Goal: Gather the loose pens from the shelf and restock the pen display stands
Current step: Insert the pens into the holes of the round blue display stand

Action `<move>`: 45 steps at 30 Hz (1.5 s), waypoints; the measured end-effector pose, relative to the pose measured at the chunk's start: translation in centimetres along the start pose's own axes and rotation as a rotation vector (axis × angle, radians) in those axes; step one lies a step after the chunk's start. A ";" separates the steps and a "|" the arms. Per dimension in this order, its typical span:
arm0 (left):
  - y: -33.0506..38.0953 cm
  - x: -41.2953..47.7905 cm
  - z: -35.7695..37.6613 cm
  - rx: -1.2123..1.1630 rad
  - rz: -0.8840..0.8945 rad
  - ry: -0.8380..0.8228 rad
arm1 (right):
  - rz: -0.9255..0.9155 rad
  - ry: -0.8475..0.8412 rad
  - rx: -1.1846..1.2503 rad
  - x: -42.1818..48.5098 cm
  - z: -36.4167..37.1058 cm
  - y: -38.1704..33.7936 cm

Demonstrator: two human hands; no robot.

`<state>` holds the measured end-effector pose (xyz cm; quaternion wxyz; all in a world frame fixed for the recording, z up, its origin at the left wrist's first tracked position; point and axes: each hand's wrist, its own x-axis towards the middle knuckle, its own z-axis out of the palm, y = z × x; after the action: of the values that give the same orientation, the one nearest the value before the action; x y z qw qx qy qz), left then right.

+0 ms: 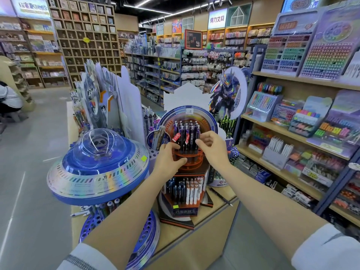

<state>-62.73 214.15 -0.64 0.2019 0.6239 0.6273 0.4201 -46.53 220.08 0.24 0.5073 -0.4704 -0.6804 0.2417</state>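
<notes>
An orange tiered pen display stand (188, 164) rises on a wooden counter (212, 217). A cluster of dark purple pens (187, 133) with red tags stands upright in its top ring. My left hand (169, 158) grips the orange ring at its left side. My right hand (210, 146) has its fingers curled at the right edge of the pen cluster, touching the pens. Lower tiers hold blue, dark and white pens (185, 191). One loose black pen (222, 196) lies on the counter to the right of the stand.
A blue saucer-shaped display (97, 168) with a clear dome stands at the left, with a holed blue pen tray (97, 221) below it. Stocked shelves (292, 137) run along the right. Tall cardboard displays (116, 94) crowd the counter's back. A person crouches far left (9, 100).
</notes>
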 end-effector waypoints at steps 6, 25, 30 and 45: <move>-0.1 -0.1 0.0 -0.001 0.005 0.001 | 0.038 -0.074 0.025 0.0 0.0 -0.2; -5.7 -5.6 18.5 0.477 0.082 -0.292 | 0.505 -0.465 -0.157 -5.8 -8.0 20.0; -7.6 -6.9 23.0 0.689 0.024 -0.085 | 0.509 -0.696 -0.291 -3.3 -6.3 26.2; -6.5 -7.1 26.0 0.767 -0.131 0.039 | 0.101 -0.923 -0.564 -1.6 -2.1 32.9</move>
<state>-45.54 215.37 -22.37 -0.0314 0.6044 0.7812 0.1532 -31.57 232.83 -26.26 -0.0025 -0.4655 -0.8474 0.2554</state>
